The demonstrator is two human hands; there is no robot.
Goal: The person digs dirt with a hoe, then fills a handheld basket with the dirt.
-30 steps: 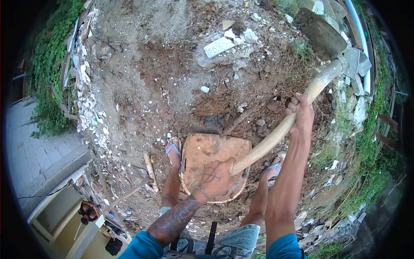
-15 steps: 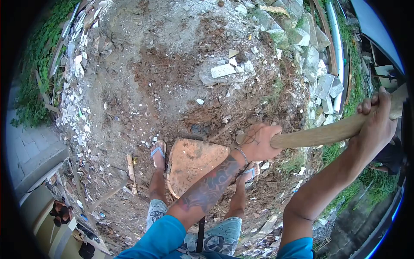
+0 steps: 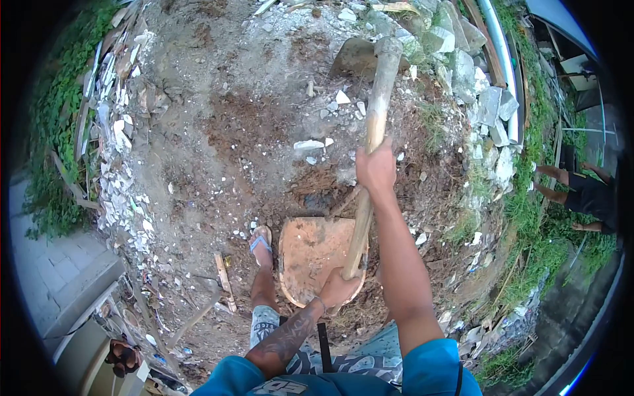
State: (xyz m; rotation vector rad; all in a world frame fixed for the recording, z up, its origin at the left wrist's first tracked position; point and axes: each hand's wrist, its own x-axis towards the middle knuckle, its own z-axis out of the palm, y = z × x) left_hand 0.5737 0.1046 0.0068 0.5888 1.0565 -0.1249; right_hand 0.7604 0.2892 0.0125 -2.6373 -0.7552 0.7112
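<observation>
A hoe with a long wooden handle stretches away in front of me, its broad metal blade out over the rubble at the top. My left hand is closed around the handle's near end. Farther up, my right hand wraps the handle about midway. Beneath the near part of the handle, between my feet, lies a worn, dirty orange tray-like piece with rounded corners and a pale rim. Just beyond it is a dug hollow in the brown soil, with a root beside it.
White rubble dots the ground ahead. Broken concrete slabs and a pale pipe line the right side. One person stands at far right; another is at lower left. A wooden stick lies left of my foot.
The hoe has swung from the right side to out in front, its blade now in view. My left hand moved down and left toward my body; my right hand moved left, farther along the handle.
</observation>
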